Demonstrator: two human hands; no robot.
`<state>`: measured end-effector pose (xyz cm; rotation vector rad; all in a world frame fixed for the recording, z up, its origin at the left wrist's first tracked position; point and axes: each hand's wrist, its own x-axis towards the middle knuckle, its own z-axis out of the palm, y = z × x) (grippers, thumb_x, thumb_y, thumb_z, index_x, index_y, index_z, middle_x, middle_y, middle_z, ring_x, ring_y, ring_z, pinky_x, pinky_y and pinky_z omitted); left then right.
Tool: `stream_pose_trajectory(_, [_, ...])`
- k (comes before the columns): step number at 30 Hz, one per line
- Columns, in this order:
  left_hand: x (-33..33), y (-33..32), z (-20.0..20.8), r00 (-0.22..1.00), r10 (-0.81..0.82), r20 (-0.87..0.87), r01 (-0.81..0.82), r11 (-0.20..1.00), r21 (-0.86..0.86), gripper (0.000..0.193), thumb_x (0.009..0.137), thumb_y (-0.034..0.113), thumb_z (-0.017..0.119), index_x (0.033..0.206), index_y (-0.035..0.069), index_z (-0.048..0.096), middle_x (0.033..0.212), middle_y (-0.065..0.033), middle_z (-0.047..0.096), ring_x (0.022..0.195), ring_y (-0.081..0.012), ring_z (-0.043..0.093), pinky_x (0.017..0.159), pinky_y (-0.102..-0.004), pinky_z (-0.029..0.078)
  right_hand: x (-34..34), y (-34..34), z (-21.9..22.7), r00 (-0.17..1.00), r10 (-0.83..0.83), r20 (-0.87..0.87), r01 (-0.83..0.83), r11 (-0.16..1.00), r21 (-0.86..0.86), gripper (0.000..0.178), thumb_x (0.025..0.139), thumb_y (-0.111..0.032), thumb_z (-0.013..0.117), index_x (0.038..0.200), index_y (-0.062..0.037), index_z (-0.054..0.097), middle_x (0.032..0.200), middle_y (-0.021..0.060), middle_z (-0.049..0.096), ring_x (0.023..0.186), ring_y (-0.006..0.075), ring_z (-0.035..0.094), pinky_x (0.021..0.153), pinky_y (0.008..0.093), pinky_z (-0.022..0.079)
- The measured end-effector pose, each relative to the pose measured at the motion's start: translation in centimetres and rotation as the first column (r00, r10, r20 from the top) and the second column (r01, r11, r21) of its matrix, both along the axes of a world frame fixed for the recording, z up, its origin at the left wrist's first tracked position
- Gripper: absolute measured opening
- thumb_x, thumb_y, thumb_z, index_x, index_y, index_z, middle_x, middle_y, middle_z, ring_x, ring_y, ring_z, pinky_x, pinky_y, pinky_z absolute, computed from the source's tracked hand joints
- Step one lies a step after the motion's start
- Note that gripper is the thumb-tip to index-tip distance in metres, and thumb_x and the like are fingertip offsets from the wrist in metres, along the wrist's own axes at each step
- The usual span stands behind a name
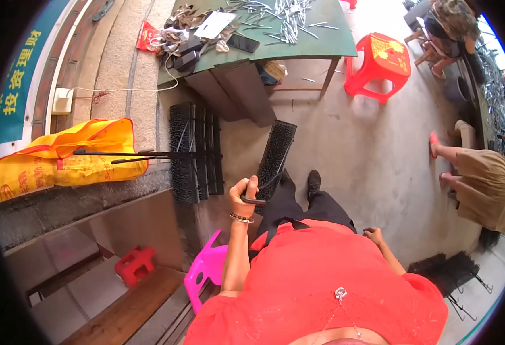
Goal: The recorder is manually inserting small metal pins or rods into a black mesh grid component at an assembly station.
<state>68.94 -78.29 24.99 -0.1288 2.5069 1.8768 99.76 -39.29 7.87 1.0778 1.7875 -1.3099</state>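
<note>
My left hand (244,197) is closed in a fist, thumb up, around the dark bent end of a metal rod. That rod joins a long black rack (278,145) densely covered with small bristle-like pieces, which hangs in front of my legs. Its lower part is hidden behind my hand. Beside it on the left, several similar black racks (196,138) stand side by side, with long dark hooked rods (149,154) reaching out to the left. My right hand (373,234) hangs by my right thigh, fingers loosely bent and apart, with nothing visible in it.
Ahead stands a green table (333,40) with scattered metal pieces (290,22) and a phone (243,43). Red stool (389,54) stands beyond; a pink chair (203,270) is close at my left. At right, a person in a brown skirt (482,178) and more black racks (445,270).
</note>
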Motion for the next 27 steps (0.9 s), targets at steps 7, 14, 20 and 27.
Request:
stream_pose_trajectory(7, [-2.2, -7.0, -1.0, 0.995, 0.078, 0.069, -0.078, 0.997, -0.001, 0.043, 0.086, 0.029, 0.06, 0.053, 0.007, 0.045, 0.05, 0.005, 0.04, 0.049, -0.0034, 0.035, 0.045, -0.0228, 0.027, -7.6, -3.2, -2.6, 1.0, 0.011, -0.029, -0.012, 0.999, -0.044, 0.022, 0.083, -0.008, 0.053, 0.098, 0.0052, 0.061, 0.075, 0.0124, 0.064, 0.054, 0.0177, 0.06, 0.046, 0.0278, 0.045])
stream_pose_trajectory(14, [-4.4, -12.4, -4.1, 0.983, 0.168, 0.074, -0.165, 0.985, -0.05, 0.044, 0.087, 0.029, 0.059, 0.052, 0.008, 0.044, 0.051, 0.0046, 0.04, 0.05, -0.0035, 0.036, 0.045, -0.0229, 0.026, -14.0, -4.4, -1.5, 1.0, 0.028, -0.013, -0.029, 0.999, -0.04, 0.021, 0.082, -0.007, 0.053, 0.096, 0.006, 0.062, 0.079, 0.0133, 0.065, 0.062, 0.0171, 0.061, 0.055, 0.0285, 0.048])
stream_pose_trajectory(20, [-7.5, -14.7, -5.1, 0.977, 0.206, 0.048, -0.198, 0.97, -0.145, 0.045, 0.088, 0.03, 0.057, 0.052, 0.008, 0.042, 0.051, 0.0051, 0.038, 0.05, -0.0036, 0.034, 0.045, -0.0233, 0.026, -17.1, -2.8, -1.8, 0.993, 0.11, 0.033, -0.111, 0.994, 0.007, 0.02, 0.083, -0.006, 0.051, 0.096, 0.0043, 0.061, 0.073, 0.012, 0.064, 0.053, 0.0175, 0.059, 0.043, 0.0264, 0.044])
stream_pose_trajectory(27, [-9.4, -17.6, -6.6, 0.964, 0.248, 0.093, -0.225, 0.951, -0.211, 0.043, 0.087, 0.028, 0.059, 0.053, 0.004, 0.044, 0.05, 0.0021, 0.042, 0.051, -0.0052, 0.037, 0.046, -0.0248, 0.029, -26.1, -0.7, -4.1, 0.993, 0.114, 0.013, -0.114, 0.993, -0.04, 0.022, 0.083, -0.008, 0.051, 0.098, 0.0046, 0.061, 0.074, 0.0111, 0.064, 0.053, 0.0162, 0.059, 0.044, 0.0266, 0.045])
